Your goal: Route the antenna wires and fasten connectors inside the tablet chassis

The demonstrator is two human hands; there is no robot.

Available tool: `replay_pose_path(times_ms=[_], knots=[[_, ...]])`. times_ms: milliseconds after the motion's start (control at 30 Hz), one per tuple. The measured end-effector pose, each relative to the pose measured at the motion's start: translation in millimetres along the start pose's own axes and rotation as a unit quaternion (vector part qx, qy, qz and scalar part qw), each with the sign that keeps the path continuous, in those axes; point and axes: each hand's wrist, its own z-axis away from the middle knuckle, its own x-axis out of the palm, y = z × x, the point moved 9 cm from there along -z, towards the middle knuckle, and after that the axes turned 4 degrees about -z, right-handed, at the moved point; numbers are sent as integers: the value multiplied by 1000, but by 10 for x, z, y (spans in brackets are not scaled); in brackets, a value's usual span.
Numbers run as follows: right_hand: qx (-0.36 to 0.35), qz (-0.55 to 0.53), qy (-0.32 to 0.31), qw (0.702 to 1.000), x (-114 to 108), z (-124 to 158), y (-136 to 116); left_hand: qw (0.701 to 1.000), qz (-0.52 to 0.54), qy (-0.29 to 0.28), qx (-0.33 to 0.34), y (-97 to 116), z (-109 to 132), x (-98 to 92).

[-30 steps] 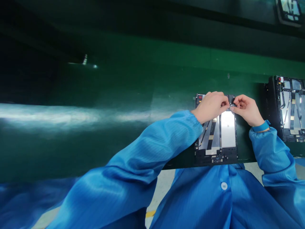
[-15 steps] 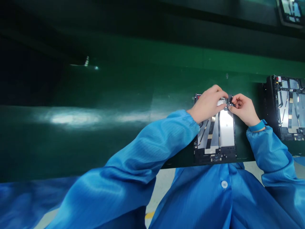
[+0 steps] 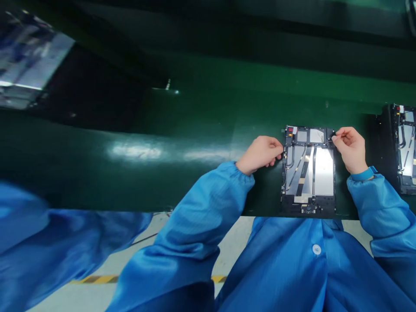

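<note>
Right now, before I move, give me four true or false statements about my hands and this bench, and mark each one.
The blue wristband is on the wrist of the right hand. True.

The left hand is pinching the top corner of the panel. False: it is at the panel's left edge, holding nothing that shows.

A second panel lies to the right of the first. True.

The bench has a pale wooden top. False: its surface is dark green.
</note>
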Motion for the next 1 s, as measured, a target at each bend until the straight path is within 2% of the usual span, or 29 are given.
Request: replay_pose_path(times_ms=[67, 133, 200, 267, 333, 400, 500, 633, 767, 867, 1000], knots=[[-33, 27, -5, 999, 55, 56, -184, 1000, 23, -2, -7, -17, -21, 37], [-64, 57, -36, 996, 209, 144, -408, 999, 47, 7, -4, -16, -9, 20], [-88, 93, -112, 985, 499, 253, -604, 996, 70, 42, 29, 37, 64, -65], [-99, 130, -229, 960, 883, 387, -705, 989, 74, 81, 95, 158, 207, -167], [-102, 153, -329, 926, 1205, 512, -710, 979, 57, 99, 166, 300, 386, -222], [-101, 159, -381, 905, 1378, 573, -669, 972, 26, 103, 211, 392, 541, -232], [-96, 160, -412, 892, 1412, 583, -591, 968, -1, 108, 228, 397, 665, -226], [-109, 190, -448, 867, 1309, 582, -565, 974, 49, 103, 197, 184, 697, -152], [-143, 225, -476, 838, 1280, 582, -625, 984, 111, 37, 133, -136, 700, 137], [-182, 233, -467, 833, 1331, 565, -664, 982, 162, -13, 95, -299, 710, 343], [-230, 242, -452, 827, 1440, 576, -610, 972, 227, -21, 60, -372, 695, 428]])
